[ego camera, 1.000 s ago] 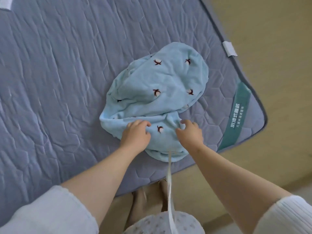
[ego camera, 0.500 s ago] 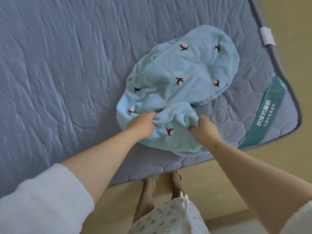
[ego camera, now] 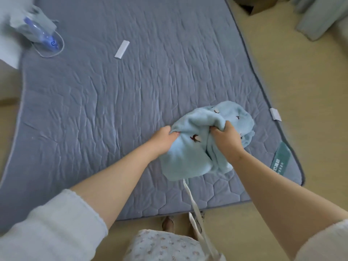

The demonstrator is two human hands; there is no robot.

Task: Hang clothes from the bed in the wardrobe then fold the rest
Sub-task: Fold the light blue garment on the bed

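The pale blue fleece garment [ego camera: 190, 157] sits bunched on the bed [ego camera: 122, 95] close to its near right corner, with part of it raised off the quilted cover by both hands. The left hand [ego camera: 163, 139] grips the left end of a rolled upper edge, its fingers [ego camera: 173, 134] curled into the cloth. The right hand [ego camera: 227, 141] is clamped on the same edge further right, its fingers [ego camera: 216, 131] buried in a fold. That held edge runs roughly left to right between the two hands. A loose lobe sags from it toward the person, and the unheld bulk is heaped beyond the right hand, toward the far right. So the free cloth lies nearer the right hand than the left. To open the piece flat for folding, the hands would likely have to part along that edge and draw the heap leftward onto bare cover. A white ribbon [ego camera: 194, 202] hangs just under the garment's near hem and could catch in it
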